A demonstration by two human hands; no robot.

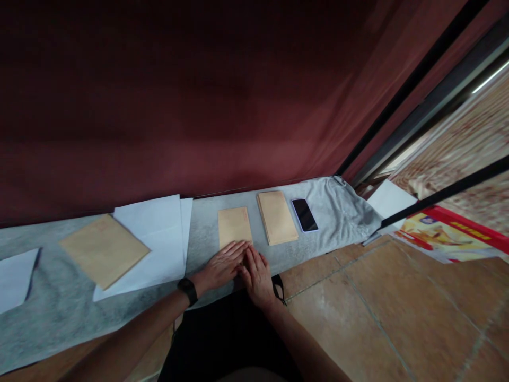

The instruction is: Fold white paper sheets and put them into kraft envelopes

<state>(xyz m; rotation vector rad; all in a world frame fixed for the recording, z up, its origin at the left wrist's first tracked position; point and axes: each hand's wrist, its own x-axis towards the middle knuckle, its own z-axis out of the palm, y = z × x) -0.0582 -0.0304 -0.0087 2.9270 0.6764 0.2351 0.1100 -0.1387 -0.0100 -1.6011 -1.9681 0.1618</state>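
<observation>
A tan paper envelope (pixel 234 223) lies on the grey cloth in front of me, its near end hidden under my hands. My left hand (pixel 222 264) rests flat across that near end, fingers stretched out to the right. Against it, my right hand (pixel 257 273) has bent fingers and thumb drawn together at the envelope's near right corner. Just to the right lies a neat stack of tan envelopes (pixel 277 217). Another tan envelope or stack (pixel 105 249) sits askew on white paper sheets (pixel 159 228) to the left.
A phone (pixel 305 215) lies right of the stack on the grey cloth (pixel 338 207) covering a narrow bench. More white paper (pixel 18 278) is at the far left. A dark red curtain (pixel 178 106) hangs behind. Black poles (pixel 405 95) and a colourful printed box (pixel 445 236) stand right, above tiled floor.
</observation>
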